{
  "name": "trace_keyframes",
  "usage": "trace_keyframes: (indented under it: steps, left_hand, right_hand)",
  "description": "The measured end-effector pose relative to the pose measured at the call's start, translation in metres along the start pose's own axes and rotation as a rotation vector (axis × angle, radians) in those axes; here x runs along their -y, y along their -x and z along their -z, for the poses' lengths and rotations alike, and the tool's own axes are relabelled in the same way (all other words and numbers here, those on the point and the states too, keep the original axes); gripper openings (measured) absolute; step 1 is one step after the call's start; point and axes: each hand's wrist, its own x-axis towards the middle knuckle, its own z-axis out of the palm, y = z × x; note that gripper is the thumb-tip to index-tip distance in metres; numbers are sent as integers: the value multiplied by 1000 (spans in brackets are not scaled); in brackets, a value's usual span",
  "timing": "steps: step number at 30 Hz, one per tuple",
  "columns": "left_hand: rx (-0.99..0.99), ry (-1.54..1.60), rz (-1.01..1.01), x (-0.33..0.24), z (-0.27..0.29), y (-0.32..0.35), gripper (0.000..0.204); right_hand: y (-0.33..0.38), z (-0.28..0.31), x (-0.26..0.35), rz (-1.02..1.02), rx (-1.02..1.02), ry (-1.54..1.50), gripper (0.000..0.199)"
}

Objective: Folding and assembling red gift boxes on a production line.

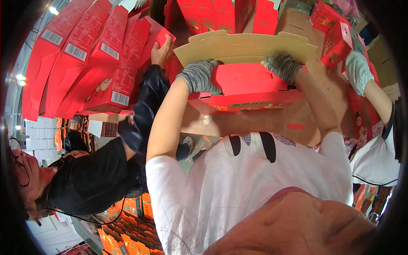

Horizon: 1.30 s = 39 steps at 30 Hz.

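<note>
A red gift carton (246, 78) lies in front of me on the brown worktable. Its long lid flap (250, 44) stands raised at the far side, showing a tan inner face. My left hand (199, 76), in a grey striped knit glove, grips the carton's left end, thumb on the red top panel. At the right end, my right hand (284, 68), gloved alike, has its fingers closed around the edge by the flap. A slot and crease lines mark the panel between my hands. Some fingertips are hidden behind the cardboard.
Several red cartons (76, 55) stand in a leaning row at left, where a co-worker's bare hand (162, 51) touches one. More red cartons (212, 15) stand beyond the flap. Another co-worker's gloved hand (359, 72) is near red boxes (335, 44) at right. Orange boxes (131, 227) lie behind.
</note>
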Motion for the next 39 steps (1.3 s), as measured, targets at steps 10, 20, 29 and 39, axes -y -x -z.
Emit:
trace_keyframes:
  steps: [10,20,29,39]
  left_hand:
    - [-389,-95,-32,-8,-47,33,78]
    - [-471,-17,1,14,-55,27,64]
    - [-727,1475,302,47,-87,33,44]
    - [-687,1352,313,64,-81,15,27]
  right_hand:
    - [-15,3,51,-42,166,-334,42]
    - [-43,-6,36,-119,302,-361,49]
    - [-38,-17,30,-102,280,-324,52]
    - [-19,64,66,137,-875,87,29]
